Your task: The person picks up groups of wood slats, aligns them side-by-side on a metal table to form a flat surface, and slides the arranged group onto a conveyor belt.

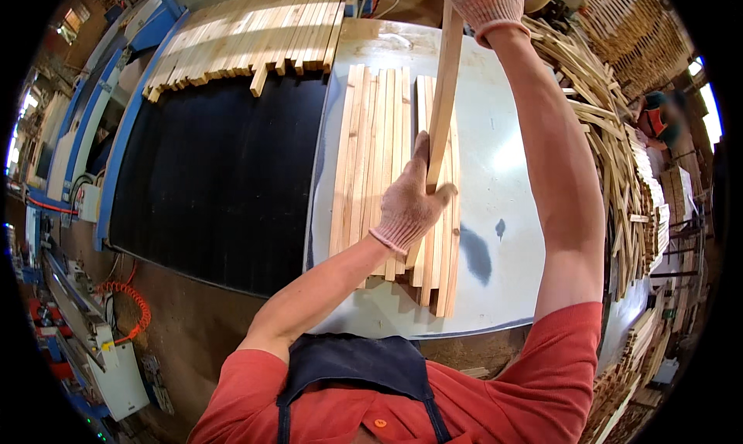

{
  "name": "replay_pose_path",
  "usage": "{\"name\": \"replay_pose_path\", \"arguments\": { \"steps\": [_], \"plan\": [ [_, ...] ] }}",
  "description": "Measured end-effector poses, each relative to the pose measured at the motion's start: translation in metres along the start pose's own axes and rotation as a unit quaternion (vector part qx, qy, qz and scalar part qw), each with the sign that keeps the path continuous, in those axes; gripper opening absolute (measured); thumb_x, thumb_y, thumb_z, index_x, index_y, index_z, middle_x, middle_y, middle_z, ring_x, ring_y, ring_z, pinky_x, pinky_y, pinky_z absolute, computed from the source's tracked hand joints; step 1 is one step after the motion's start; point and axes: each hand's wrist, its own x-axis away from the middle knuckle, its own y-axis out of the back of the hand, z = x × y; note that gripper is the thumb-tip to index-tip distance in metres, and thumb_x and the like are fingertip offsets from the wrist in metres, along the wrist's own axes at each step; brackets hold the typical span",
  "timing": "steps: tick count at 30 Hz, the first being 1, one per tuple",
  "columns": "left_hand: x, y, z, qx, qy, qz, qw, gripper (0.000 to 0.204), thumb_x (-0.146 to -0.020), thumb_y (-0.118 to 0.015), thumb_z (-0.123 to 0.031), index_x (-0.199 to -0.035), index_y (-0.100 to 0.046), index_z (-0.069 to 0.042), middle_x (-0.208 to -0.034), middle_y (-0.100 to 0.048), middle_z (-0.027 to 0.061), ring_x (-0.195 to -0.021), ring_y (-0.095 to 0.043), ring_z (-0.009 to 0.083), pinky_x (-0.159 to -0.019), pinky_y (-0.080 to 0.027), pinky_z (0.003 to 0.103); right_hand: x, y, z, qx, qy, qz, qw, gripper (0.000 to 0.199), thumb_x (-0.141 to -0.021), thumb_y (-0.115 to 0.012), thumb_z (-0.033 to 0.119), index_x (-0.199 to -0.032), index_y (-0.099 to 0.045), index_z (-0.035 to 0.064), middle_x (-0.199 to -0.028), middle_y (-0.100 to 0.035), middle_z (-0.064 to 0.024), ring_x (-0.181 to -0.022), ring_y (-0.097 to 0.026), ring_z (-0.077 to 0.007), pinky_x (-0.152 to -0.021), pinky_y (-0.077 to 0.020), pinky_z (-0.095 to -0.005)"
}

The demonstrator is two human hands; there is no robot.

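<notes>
Both hands, left hand (409, 205) and right hand (486, 3), grip a wooden slat (444, 96) lengthwise, pointing away

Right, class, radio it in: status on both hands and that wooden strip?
Left hand gripping wooden strip at its lower end. Right hand closed on its upper end. Strip lifted above slat row on grey table. Nothing in the way.

Single head-worn fisheye view, looking steeply down and forward from above the shoulders. Close over the near edge of the grey bench (503, 181), black conveyor belt (217, 181) to its left. Forearms entering from the lower edge. Straight edges bowed toward the dark circular rim.
</notes>
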Motion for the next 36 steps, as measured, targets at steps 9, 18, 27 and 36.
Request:
{"name": "replay_pose_path", "arguments": {
  "steps": [9, 18, 27, 36],
  "plan": [
    [0.018, 0.127, -0.027, 0.1, 0.071, -0.055, 0.991, 0.063, -0.108, -0.064, -0.022, -0.163, -0.041, -0.004, -0.106, -0.068, 0.0075, -0.073, -0.063, 0.0089, -0.061, -0.057, 0.026, 0.199, 0.068, -0.051, -0.265, -0.152, 0.192, 0.933, 0.076, -0.097, -0.075, 0.031, -0.162, -0.047, 0.005, -0.113, -0.075, -0.0174, -0.097, -0.071, -0.0202, -0.089, -0.0587, -0.0342],
    [0.113, 0.135, 0.105, -0.102, 0.19, -0.053, 0.975, 0.059, -0.094, -0.064, -0.015, -0.15, -0.05, -0.001, -0.127, -0.068, 0.0295, -0.115, -0.069, 0.044, -0.099, -0.058, 0.049, 0.381, 0.041, -0.067, -0.195, -0.39, 0.31, 0.845, 0.072, -0.099, -0.066, 0.04, -0.156, -0.052, -0.0001, -0.099, -0.076, -0.0187, -0.092, -0.074, -0.0305, -0.085, -0.0574, -0.0409],
    [0.066, 0.131, 0.078, -0.229, 0.199, 0.039, 0.952, 0.055, -0.096, -0.064, -0.049, -0.127, -0.067, -0.004, -0.124, -0.07, 0.0293, -0.12, -0.065, 0.0458, -0.104, -0.055, 0.051, 0.39, 0.006, -0.08, -0.161, -0.272, 0.298, 0.901, 0.061, -0.103, -0.058, 0.043, -0.14, -0.064, -0.0052, -0.113, -0.075, -0.0311, -0.108, -0.072, -0.0442, -0.096, -0.0548, -0.047],
    [0.056, 0.09, 0.119, -0.273, 0.209, 0.001, 0.939, 0.058, -0.096, -0.066, -0.05, -0.132, -0.069, -0.005, -0.129, -0.071, 0.0255, -0.121, -0.067, 0.0439, -0.103, -0.055, 0.051, 0.37, 0.0, -0.067, -0.132, -0.325, 0.331, 0.876, 0.051, -0.099, -0.056, 0.042, -0.121, -0.074, -0.0001, -0.114, -0.074, -0.0282, -0.112, -0.069, -0.0457, -0.098, -0.0532, -0.0476]
  ]
}}
